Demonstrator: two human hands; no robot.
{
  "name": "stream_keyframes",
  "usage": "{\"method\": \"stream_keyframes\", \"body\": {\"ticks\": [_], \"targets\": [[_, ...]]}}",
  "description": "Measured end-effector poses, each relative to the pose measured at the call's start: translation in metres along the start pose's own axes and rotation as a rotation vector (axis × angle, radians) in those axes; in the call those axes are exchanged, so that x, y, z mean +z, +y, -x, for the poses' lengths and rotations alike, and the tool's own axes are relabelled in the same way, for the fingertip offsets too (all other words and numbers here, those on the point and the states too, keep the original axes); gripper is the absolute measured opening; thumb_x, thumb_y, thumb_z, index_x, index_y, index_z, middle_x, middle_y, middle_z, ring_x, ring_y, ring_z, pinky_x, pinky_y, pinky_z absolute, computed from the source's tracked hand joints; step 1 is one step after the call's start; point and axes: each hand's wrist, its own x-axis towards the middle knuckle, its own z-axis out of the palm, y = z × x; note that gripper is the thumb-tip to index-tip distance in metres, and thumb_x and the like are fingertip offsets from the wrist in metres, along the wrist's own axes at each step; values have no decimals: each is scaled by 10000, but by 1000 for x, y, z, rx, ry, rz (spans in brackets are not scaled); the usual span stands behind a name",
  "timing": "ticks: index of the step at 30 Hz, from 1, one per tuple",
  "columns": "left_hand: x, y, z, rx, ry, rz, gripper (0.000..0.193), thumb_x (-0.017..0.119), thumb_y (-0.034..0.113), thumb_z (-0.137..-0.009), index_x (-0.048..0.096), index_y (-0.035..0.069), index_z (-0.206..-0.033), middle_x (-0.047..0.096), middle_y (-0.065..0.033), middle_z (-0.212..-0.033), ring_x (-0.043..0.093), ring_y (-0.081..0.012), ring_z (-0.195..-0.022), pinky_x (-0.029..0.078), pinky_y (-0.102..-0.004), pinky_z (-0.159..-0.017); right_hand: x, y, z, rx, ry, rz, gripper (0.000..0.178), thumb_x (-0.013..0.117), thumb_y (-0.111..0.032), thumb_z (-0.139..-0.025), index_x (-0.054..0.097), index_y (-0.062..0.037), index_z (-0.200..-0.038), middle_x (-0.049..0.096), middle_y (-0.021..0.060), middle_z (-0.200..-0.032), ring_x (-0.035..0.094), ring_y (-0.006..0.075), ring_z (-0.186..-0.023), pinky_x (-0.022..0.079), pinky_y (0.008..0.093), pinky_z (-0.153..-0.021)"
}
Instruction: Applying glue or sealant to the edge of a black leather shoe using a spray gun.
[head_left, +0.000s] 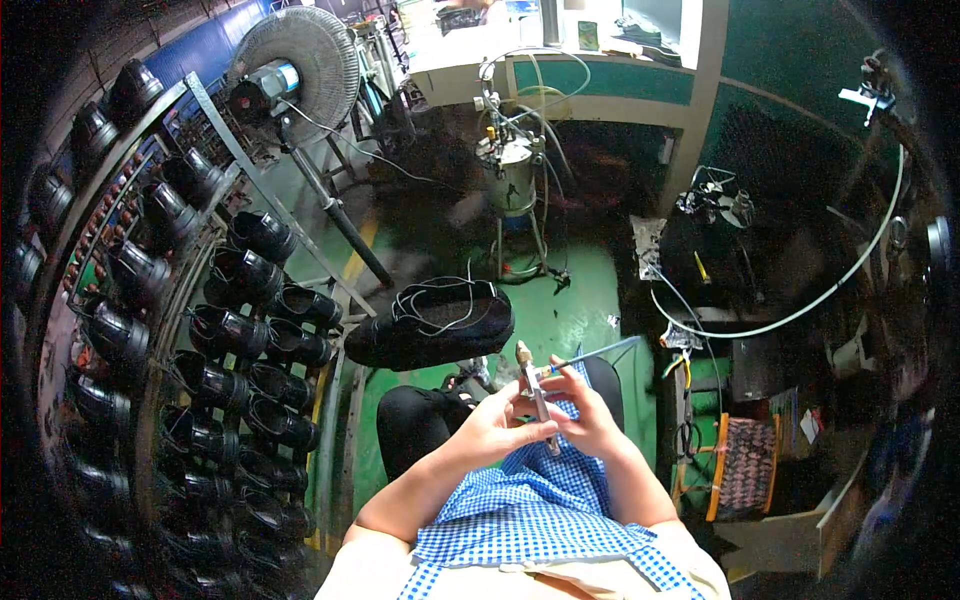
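Over my lap, both my hands meet around a slim metal tool (536, 396) with a brass-coloured fitting at its far end; it resembles a glue dispensing gun. My left hand (488, 426) is closed on it from the left, thumb along the body. On the other side, my right hand (588, 418) also grips it, fingers bent around its upper part. A thin blue-grey tube or rod (605, 351) sticks out to the right by my right fingertips; whether it joins the tool is hard to tell. Beneath lies my blue-and-white checked apron (535, 530).
Racks of black shoes (205, 375) fill the left side. A large fan (295, 70) stands behind them. Ahead are a dark padded stool (440, 335) with a cord on it and a metal pressure tank (508, 175) with hoses. A pale hose (800, 320) arcs at right, near scissors (687, 438).
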Motion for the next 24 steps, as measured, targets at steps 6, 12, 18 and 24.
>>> {"method": "stream_keyframes", "body": {"ticks": [6, 12, 18, 24], "targets": [[2, -18, -10, -73, -13, -195, 735, 769, 1, -927, 406, 19, -1566, 675, -116, -1290, 677, -206, -1166, 595, -372, -949, -10, 8, 14, -140, -117, -106, 1118, 734, -43, -863, -1, -155, -1697, 297, 217, -1662, 411, 366, -1490, 359, 500, -1213], [3, -19, -17, 116, 171, -630, 679, 878, 364, -838, 634, 7, -1362, 688, -121, -1189, 670, -236, -1110, 562, -369, -905, 7, 18, 4, -30, -70, -31, 1102, 763, -166, -925, -22, -190, -1697, 325, 223, -1648, 449, 316, -1470, 398, 512, -1176], [-22, -6, 23, 469, 557, -1396, 621, 839, 486, -820, 690, 94, -1277, 603, -130, -1222, 586, -337, -1181, 376, -562, -1125, 1, 15, -14, -234, 388, 308, 141, 730, -21, -903, 659, 3, -1023, 681, 143, -934, 693, 308, -808, 556, 380, -750], [-115, -26, 38, 569, 933, -1606, 706, 840, 422, -830, 569, 163, -1428, 519, -201, -1426, 526, -429, -1309, 380, -587, -1145, -31, 42, -35, 175, 388, -85, 138, 604, -157, -1058, 540, -40, -1021, 609, 53, -811, 551, 118, -662, 463, 284, -608]]}}
